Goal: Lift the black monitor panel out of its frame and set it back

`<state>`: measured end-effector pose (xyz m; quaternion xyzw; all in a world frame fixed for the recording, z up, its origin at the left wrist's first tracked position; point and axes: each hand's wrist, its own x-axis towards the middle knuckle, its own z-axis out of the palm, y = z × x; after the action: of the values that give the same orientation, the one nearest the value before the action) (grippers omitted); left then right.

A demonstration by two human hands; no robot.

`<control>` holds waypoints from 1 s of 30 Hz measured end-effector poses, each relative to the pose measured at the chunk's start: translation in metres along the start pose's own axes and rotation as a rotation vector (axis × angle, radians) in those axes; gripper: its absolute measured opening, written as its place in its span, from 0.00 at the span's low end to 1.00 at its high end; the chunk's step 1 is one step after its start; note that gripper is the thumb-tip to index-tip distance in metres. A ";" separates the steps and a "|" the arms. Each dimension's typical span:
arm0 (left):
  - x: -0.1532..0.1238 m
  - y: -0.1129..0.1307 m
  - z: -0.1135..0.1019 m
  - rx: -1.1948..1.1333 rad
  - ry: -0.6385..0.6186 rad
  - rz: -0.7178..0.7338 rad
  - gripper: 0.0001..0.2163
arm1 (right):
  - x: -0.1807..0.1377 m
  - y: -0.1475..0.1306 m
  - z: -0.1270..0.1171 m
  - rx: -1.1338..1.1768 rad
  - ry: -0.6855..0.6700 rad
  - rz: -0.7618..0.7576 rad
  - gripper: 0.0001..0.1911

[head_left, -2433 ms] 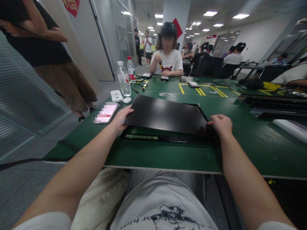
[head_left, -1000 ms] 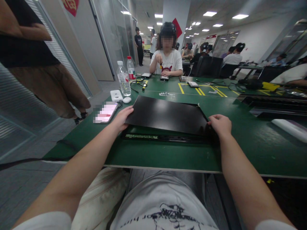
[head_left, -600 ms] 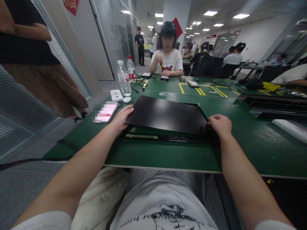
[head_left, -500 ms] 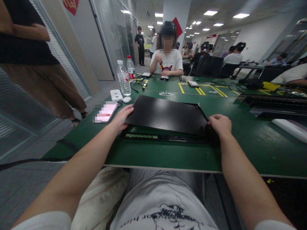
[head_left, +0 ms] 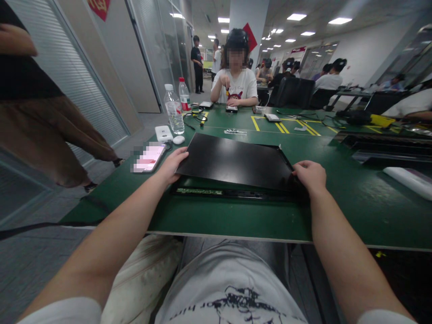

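A glossy black screen panel (head_left: 236, 159) is tilted over the green table, its near edge raised. My left hand (head_left: 173, 164) grips its left edge, thumb on top and fingers underneath. At the right edge my right hand (head_left: 310, 177) is closed in a pinch; whether its fingertips also take in the frame there is hidden. Beneath the panel lies a black frame (head_left: 263, 196), its near side showing below the panel's edge. A green circuit strip (head_left: 199, 191) runs along the left part of that side.
Left of the panel lie a phone (head_left: 150, 157), a white power bank (head_left: 164, 133) and a white round case (head_left: 178, 140). Two bottles (head_left: 174, 112) stand behind. Dark strips (head_left: 378, 146) and a white object (head_left: 410, 182) lie right. A co-worker (head_left: 236, 83) sits opposite.
My hands and the black panel look unmoved. The standing person at the left has shifted further left.
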<state>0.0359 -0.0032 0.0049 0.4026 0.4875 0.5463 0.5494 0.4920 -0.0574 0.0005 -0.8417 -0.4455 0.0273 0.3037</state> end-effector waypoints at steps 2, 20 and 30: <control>-0.001 0.001 0.001 0.006 0.007 -0.003 0.17 | 0.000 -0.001 -0.001 -0.012 -0.015 0.007 0.14; -0.002 0.000 0.001 0.005 0.009 0.008 0.19 | -0.006 -0.006 -0.003 -0.119 -0.024 -0.071 0.15; -0.004 0.001 0.003 0.003 0.024 0.017 0.17 | -0.017 -0.019 -0.006 -0.325 -0.064 -0.145 0.18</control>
<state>0.0393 -0.0068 0.0072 0.4009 0.4914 0.5550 0.5384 0.4696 -0.0649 0.0119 -0.8442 -0.5129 -0.0400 0.1504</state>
